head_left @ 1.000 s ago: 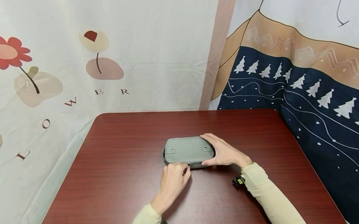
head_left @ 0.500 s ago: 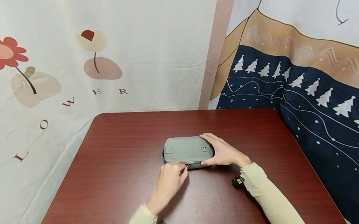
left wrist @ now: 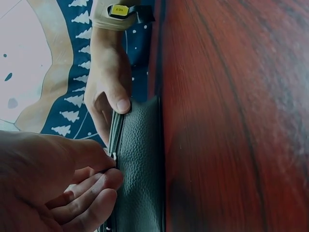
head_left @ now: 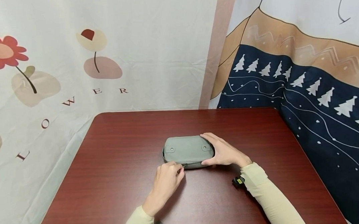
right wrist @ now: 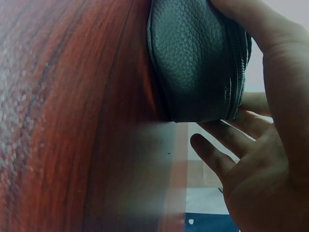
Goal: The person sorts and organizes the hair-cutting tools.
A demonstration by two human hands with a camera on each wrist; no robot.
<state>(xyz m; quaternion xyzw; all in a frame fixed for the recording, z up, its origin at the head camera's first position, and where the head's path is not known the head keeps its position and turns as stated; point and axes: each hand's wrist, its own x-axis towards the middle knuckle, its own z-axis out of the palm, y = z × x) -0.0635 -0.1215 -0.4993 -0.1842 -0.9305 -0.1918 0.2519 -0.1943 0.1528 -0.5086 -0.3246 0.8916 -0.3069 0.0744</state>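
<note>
A grey-green zip pouch (head_left: 188, 149) with two snap studs on its top lies in the middle of the table. My left hand (head_left: 165, 180) is at its near side, left of centre, and pinches the zipper pull (left wrist: 114, 156) between thumb and fingers. The zipper (left wrist: 116, 131) runs along the upper edge of the pebbled side wall. My right hand (head_left: 224, 152) grips the pouch's right end, thumb at the near edge and fingers at the far edge. In the right wrist view, that end of the pouch (right wrist: 198, 63) sits between thumb and fingers. The pouch's inside is hidden.
The red-brown wooden table (head_left: 123, 137) carries the pouch. Behind it hangs a pale cloth (head_left: 159, 52) with printed flowers and letters. A dark blue cloth (head_left: 318, 129) with printed trees hangs along the right side.
My left hand has slid left along the pouch's near edge with the zipper pull. The right hand keeps its grip, and the pouch stays in place.
</note>
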